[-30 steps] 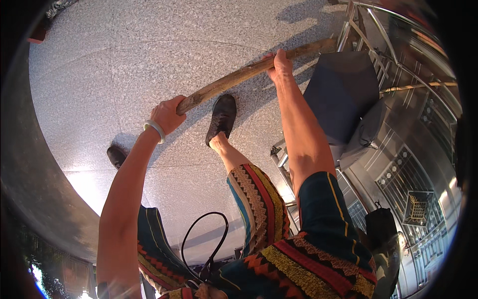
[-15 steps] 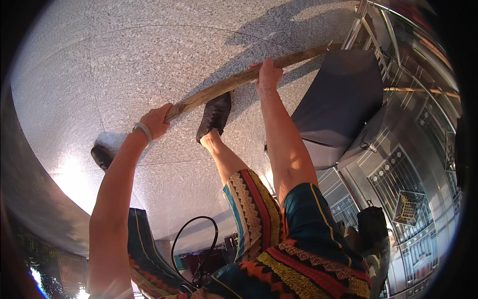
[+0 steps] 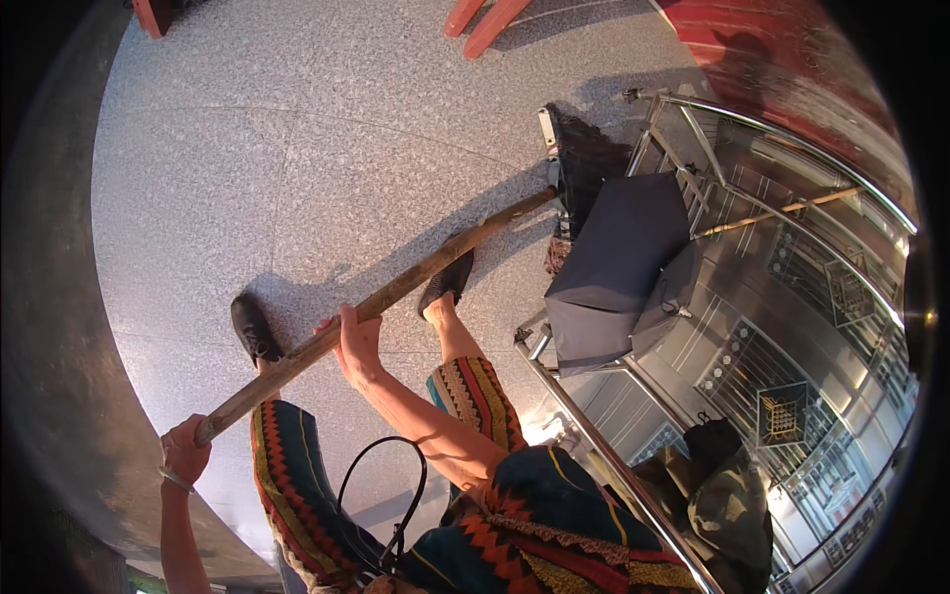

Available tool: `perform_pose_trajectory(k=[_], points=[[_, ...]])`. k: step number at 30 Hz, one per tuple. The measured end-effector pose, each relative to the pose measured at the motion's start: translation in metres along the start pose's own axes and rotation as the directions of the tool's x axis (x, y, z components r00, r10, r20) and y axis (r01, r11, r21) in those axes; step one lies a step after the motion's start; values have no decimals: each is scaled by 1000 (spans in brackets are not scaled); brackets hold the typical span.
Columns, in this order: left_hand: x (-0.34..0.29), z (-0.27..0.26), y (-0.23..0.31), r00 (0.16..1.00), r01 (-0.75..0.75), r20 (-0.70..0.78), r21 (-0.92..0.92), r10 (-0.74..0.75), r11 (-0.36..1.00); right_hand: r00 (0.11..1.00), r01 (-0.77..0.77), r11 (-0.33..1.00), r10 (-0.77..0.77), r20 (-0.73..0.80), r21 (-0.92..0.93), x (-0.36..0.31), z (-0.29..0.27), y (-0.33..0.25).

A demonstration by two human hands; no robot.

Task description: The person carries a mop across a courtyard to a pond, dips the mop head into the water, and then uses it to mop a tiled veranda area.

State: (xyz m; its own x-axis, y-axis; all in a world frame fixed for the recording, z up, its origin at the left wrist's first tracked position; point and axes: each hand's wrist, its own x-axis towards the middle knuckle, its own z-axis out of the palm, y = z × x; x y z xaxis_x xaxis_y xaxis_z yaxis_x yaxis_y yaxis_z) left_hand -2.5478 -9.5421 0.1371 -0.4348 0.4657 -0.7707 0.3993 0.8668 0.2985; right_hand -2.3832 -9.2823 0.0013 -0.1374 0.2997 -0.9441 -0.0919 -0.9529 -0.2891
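A long wooden broom handle (image 3: pixel 426 272) slants from lower left to upper right above the speckled grey floor. My left hand (image 3: pixel 185 453) grips its near end at the lower left. My right hand (image 3: pixel 356 342) is closed around the shaft about a third of the way along. The dark broom head (image 3: pixel 584 158) rests on the floor at the far end, against a metal railing. My feet in black shoes (image 3: pixel 255 330) stand under the handle, and my patterned trousers fill the lower middle.
A steel railing (image 3: pixel 604 450) runs along the right, with a dark grey cloth (image 3: pixel 618 267) draped over it and a camouflage bag (image 3: pixel 727 500) lower down. Red furniture legs (image 3: pixel 485 15) show at the top. A curved dark wall (image 3: pixel 49 297) borders the left.
The broom handle has swung toward me and to the lower left, both hands travelling with it. My feet have shifted, and the broom head now shows by the railing.
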Motion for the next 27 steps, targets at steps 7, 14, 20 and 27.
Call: perform_pose_trajectory(k=[7,14,20,27], points=[[-96,-60,53,943,54,-331,60,-31,997,973,-63,997,73,220,-55,-73,79,-59],[-37,-31,169,949,155,-251,-154,-190,976,922,205,883,-29,387,-423,4,99,-173],[76,21,299,999,35,7,-402,-35,915,930,366,822,-303,208,-437,88,94,-306],[113,-1,387,995,-87,-10,-518,96,851,888,450,733,-424,175,-510,79,102,-362]])
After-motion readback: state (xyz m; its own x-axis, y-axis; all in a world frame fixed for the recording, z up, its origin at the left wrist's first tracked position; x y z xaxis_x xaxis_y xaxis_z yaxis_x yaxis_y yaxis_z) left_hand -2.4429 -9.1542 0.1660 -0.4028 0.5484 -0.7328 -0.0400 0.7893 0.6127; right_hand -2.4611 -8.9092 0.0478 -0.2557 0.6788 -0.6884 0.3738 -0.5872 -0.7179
